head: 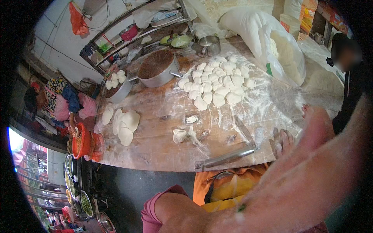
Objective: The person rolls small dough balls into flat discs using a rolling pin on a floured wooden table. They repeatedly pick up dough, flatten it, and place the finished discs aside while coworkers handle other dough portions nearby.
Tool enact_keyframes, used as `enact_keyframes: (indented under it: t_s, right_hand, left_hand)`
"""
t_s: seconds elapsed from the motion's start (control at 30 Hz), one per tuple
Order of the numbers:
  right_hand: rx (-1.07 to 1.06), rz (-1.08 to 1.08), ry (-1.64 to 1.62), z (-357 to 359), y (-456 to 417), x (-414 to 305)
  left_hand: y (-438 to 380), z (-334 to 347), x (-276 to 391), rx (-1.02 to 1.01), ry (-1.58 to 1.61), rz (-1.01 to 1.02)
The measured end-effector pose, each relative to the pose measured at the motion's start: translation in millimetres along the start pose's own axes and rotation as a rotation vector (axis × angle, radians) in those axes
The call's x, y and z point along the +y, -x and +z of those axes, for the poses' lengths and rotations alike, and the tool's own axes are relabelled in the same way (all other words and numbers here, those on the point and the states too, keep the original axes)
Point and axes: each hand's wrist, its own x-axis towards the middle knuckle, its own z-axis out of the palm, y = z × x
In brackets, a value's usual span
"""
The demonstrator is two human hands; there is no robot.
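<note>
At the right side of the floured wooden table, my two bare hands lie close together, partly covered by my blurred forearms; which is left and which is right cannot be told. One hand (282,143) has floury fingers low over the tabletop; the other, reddish hand (316,116) is above it in the picture. Left of them lies a metal rolling pin (228,157) with a floury end. Many dough balls (214,83) are grouped farther back. A small dough piece (179,135) sits near the middle, and flat dough rounds (126,125) overlap at the left.
Two round metal pans (172,77) (123,91) and a metal mug (210,48) stand behind. An open white sack of flour (272,49) leans at the back right. A person (59,102) at the left reaches into a red bowl (83,142); another person (346,84) is at the right.
</note>
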Motion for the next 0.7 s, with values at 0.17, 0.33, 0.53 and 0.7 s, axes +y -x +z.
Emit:
enact_keyframes:
  t_s: [0.17, 0.33, 0.53, 0.7]
  right_hand:
    - [0.005, 0.029, 0.015, -5, 18, 19]
    - [0.042, 0.121, -0.07, 6, 14, 16]
    - [-0.019, 0.068, 0.003, -10, 14, 17]
    - [-0.064, 0.068, -0.018, -5, 15, 22]
  left_hand:
    - [0, -27, 3, 0.032, -0.103, 0.086]
    - [35, -75, -3, 0.361, -0.323, 0.133]
    - [117, -131, -18, 0.947, -0.596, -0.043]
    - [168, -182, -12, 1.065, -1.009, -0.149]
